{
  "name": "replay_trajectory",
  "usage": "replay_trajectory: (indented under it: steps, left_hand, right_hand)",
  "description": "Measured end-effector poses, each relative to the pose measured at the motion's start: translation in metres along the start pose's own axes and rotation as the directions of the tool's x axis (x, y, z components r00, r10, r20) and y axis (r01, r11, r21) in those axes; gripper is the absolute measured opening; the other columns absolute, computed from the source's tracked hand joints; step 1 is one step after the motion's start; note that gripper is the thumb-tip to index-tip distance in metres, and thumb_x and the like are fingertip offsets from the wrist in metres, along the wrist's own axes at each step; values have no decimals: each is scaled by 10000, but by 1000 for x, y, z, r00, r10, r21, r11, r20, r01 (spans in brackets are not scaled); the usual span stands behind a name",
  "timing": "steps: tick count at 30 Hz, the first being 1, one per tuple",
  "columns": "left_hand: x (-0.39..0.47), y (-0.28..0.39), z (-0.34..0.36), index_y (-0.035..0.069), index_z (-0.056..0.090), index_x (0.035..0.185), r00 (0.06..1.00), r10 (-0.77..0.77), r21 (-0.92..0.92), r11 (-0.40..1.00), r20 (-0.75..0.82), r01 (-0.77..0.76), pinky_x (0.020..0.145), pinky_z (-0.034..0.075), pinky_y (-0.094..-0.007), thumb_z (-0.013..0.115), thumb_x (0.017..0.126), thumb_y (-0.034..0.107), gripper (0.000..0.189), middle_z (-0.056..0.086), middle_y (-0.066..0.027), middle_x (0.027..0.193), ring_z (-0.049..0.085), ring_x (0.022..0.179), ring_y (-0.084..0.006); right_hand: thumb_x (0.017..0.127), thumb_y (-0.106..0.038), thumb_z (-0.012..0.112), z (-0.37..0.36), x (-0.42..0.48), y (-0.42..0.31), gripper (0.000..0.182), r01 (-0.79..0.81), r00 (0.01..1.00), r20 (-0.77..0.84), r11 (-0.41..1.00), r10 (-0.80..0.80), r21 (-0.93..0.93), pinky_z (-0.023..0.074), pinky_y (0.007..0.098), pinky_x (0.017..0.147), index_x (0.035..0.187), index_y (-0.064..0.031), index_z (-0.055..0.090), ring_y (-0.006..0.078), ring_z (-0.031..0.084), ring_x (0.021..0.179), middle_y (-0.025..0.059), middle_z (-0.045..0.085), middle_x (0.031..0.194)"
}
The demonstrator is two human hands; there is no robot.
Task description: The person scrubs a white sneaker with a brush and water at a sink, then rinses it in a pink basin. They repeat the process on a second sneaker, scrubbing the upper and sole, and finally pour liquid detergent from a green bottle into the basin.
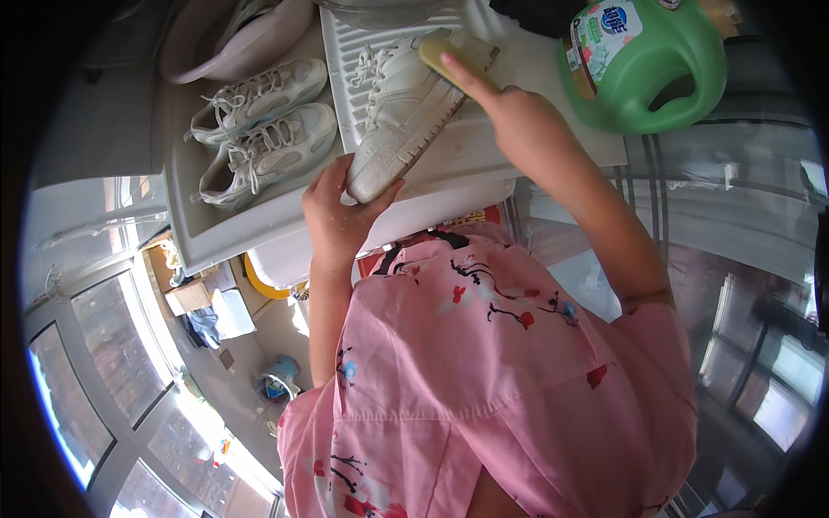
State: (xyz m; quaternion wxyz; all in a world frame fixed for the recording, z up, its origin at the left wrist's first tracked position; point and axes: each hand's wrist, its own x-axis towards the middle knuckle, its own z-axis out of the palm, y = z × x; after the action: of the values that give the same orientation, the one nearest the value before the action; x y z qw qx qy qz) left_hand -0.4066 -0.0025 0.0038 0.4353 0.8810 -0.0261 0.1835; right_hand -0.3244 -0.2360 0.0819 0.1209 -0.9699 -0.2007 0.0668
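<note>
A white lace-up sneaker [405, 120] lies tilted on the ribbed washboard [346, 71] of a laundry sink, its side turned up. Around its toe my left hand [343, 207] is closed, thumb on one side and fingers on the other. My right hand [511, 110] grips a yellow-backed brush [447, 61], with the index finger stretched along its back. The brush rests against the upper side of the shoe near the heel. Its bristles are hidden from this angle.
In the sink basin [178, 213] left of the washboard sit two more white sneakers [272, 152]. A pale pink basin [246, 52] holding something stands behind them. At the right is a green detergent jug [647, 78]. A clear bowl [382, 10] stands at the washboard's far end.
</note>
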Motion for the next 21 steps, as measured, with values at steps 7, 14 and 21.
replay_trajectory:
  steps: [7,14,21]
  left_hand:
    - [1,-9,-3,-31,636,970,999,-40,-50,998,23,41,603,490,-302,897,606,189,499,620,-121,728,566,625,-172]
    - [-1,-8,-4,-22,643,968,999,-32,-62,998,20,33,610,494,-296,894,608,188,487,619,-116,732,552,614,-203]
    - [2,-14,-1,-21,638,955,999,43,-52,998,8,-43,580,474,-300,895,609,195,482,599,-98,701,520,590,-182]
  right_hand:
    - [768,103,477,-11,22,34,908,-25,1000,3,1000,25,-1,487,431,553,1518,-342,225,305,545,478,188,512,568]
    - [755,124,466,-1,2,-12,910,196,978,87,978,-190,-74,451,418,505,1517,-319,240,288,530,456,186,500,550]
    - [760,125,468,11,-17,-22,906,314,947,-63,948,-316,-46,446,392,479,1521,-305,231,274,540,453,199,509,558]
